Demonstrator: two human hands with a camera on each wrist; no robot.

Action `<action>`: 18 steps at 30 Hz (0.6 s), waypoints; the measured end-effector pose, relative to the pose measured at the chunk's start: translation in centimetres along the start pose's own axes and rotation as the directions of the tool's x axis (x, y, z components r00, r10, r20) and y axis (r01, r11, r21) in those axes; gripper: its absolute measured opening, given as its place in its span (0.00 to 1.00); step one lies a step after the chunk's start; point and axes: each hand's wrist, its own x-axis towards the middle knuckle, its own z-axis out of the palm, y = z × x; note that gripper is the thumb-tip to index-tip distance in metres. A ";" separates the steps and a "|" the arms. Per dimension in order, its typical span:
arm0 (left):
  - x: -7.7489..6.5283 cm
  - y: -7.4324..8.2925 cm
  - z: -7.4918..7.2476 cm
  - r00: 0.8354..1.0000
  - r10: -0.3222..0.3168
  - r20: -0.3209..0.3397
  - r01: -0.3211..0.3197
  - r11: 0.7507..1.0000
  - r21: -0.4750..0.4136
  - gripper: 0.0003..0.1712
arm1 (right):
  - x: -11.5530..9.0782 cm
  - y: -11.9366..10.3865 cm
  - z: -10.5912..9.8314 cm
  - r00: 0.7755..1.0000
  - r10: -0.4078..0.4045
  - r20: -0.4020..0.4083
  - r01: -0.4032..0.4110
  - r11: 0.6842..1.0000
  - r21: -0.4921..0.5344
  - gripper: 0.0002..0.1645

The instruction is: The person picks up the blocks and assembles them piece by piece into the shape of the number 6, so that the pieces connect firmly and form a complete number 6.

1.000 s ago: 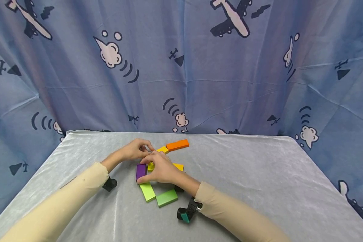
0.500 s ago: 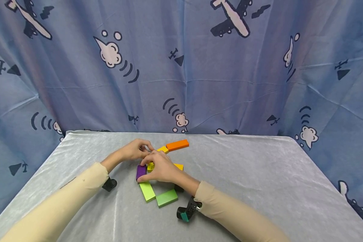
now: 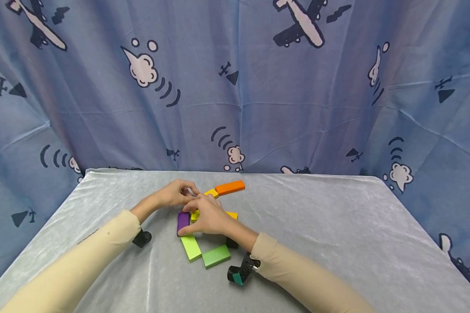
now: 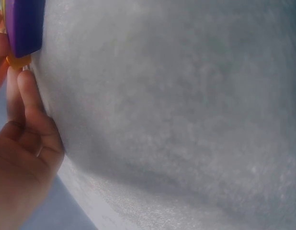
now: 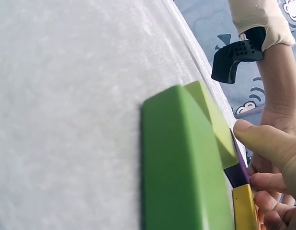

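Note:
My right hand point(image 3: 209, 217) reaches over the blocks, thumb and index finger at opposite ends of a purple block point(image 3: 183, 222), pinching it. Beyond it, my left hand point(image 3: 176, 194) has its fingers bent at the near end of a yellow block point(image 3: 211, 193); the left wrist view shows the fingertips against its orange-yellow end point(image 4: 18, 61). A light green block point(image 3: 191, 248) adjoins the purple one, and a green block point(image 3: 216, 256) touches its corner. More yellow point(image 3: 232, 215) shows on both sides of the right hand, which hides the middle of the arrangement.
An orange block point(image 3: 230, 188) extends the row at the back right. All blocks lie on a pale grey cloth-covered table point(image 3: 317, 226). A blue curtain point(image 3: 266, 108) with printed planes hangs behind it. Black wrist cameras point(image 3: 240, 269) hang below the sleeves.
Over the last second the right hand and the purple block shift very slightly. The left hand and the other blocks keep their places.

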 end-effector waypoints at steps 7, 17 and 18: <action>-0.1 0.1 0.0 1.000 -0.001 -0.001 0.001 1.000 -0.016 0.09 | 0.0 0.1 0.2 1.000 0.012 -0.007 -0.012 1.000 0.008 0.32; -0.1 0.1 -0.1 1.000 -0.008 0.006 0.008 1.000 -0.005 0.09 | 0.0 0.2 0.3 1.000 0.028 -0.010 -0.027 1.000 0.008 0.32; -0.1 0.2 0.0 1.000 -0.011 0.005 0.011 1.000 -0.005 0.09 | 0.0 0.2 0.3 1.000 0.027 -0.011 -0.027 1.000 0.006 0.32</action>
